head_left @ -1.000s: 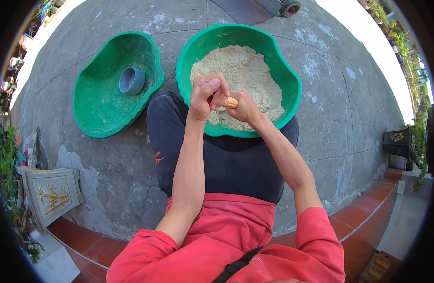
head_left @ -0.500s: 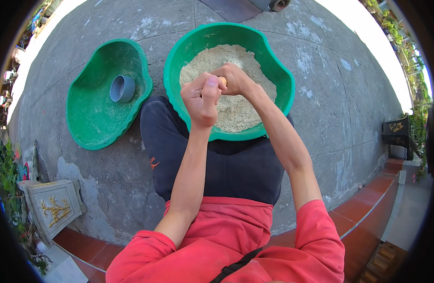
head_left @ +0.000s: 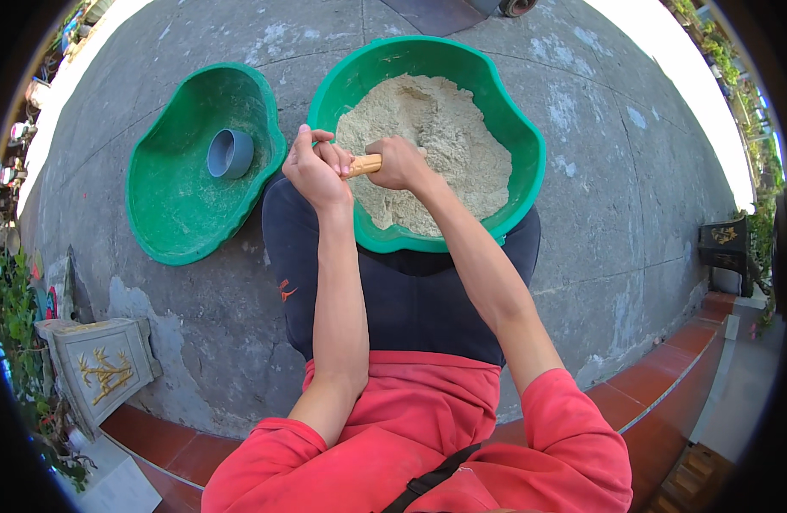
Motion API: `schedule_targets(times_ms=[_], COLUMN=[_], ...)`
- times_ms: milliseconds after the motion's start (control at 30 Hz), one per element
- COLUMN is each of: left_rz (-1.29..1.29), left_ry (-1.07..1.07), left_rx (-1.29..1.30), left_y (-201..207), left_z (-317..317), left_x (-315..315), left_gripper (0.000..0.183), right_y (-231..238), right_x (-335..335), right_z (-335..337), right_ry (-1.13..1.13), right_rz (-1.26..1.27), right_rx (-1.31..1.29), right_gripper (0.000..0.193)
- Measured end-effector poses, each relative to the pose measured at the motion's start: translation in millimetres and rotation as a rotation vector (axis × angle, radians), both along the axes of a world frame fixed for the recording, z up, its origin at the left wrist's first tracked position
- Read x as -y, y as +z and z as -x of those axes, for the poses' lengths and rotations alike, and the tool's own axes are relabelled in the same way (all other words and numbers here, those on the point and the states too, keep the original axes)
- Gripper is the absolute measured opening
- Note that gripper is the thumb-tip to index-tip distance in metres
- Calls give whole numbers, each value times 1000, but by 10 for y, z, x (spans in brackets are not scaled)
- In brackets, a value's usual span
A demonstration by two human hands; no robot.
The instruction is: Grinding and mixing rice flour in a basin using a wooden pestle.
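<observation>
A large green basin (head_left: 537, 171) with a lobed rim holds a heap of pale, coarse flour-like powder (head_left: 449, 128) and rests against my legs. My right hand (head_left: 399, 162) is wrapped round a short tan wooden stick (head_left: 364, 166), like a tool handle, above the near left part of the powder. The fingers of my left hand (head_left: 319, 168) curl at the stick's left end, by the basin's left rim, with the thumb sticking up. Whatever lies at the stick's other end is hidden by my right hand.
Left of the basin, a second green tub (head_left: 176, 209), dusted with powder, has a grey cup-like ring (head_left: 230, 154) in it. Worn concrete (head_left: 599, 214) surrounds both. Red tiled edging (head_left: 650, 372) curves behind me, with planters (head_left: 103, 372) at either side.
Both hands have come down and toward me. The left has shifted left and loosened somewhat, so more of the stick shows between the hands. A hollow shows in the powder.
</observation>
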State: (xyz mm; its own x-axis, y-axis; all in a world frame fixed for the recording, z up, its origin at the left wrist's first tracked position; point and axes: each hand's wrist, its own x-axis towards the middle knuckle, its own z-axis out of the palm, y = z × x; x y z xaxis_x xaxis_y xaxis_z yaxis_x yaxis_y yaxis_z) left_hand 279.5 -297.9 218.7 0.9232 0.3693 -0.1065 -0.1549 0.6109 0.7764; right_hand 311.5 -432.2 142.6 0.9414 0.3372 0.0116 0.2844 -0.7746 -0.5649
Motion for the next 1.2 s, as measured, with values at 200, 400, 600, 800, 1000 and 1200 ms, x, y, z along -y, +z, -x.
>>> schedule_targets(times_ms=[200, 400, 600, 800, 1000, 1200], left_rz=[102, -40, -384, -319, -148, -350], left_ry=[-3, 116, 379, 278, 223, 460], left_rx=[-64, 300, 210, -43, 24, 409], left_y=[179, 479, -60, -60, 498, 844], left_z=[19, 169, 47, 85, 155, 400], left_x=[-435, -581, 102, 51, -293, -172], left_gripper=[36, 39, 29, 29, 27, 33], right_y=[328, 587, 24, -196, 452, 682], right_x=[-383, -635, -327, -207, -487, -700], right_z=[455, 125, -458, 90, 513, 201], right_ry=[-177, 52, 143, -96, -209, 160], right_rz=[50, -84, -206, -135, -86, -554], right_rx=[-151, 104, 375, 288, 37, 146], right_gripper=[18, 13, 26, 17, 12, 16])
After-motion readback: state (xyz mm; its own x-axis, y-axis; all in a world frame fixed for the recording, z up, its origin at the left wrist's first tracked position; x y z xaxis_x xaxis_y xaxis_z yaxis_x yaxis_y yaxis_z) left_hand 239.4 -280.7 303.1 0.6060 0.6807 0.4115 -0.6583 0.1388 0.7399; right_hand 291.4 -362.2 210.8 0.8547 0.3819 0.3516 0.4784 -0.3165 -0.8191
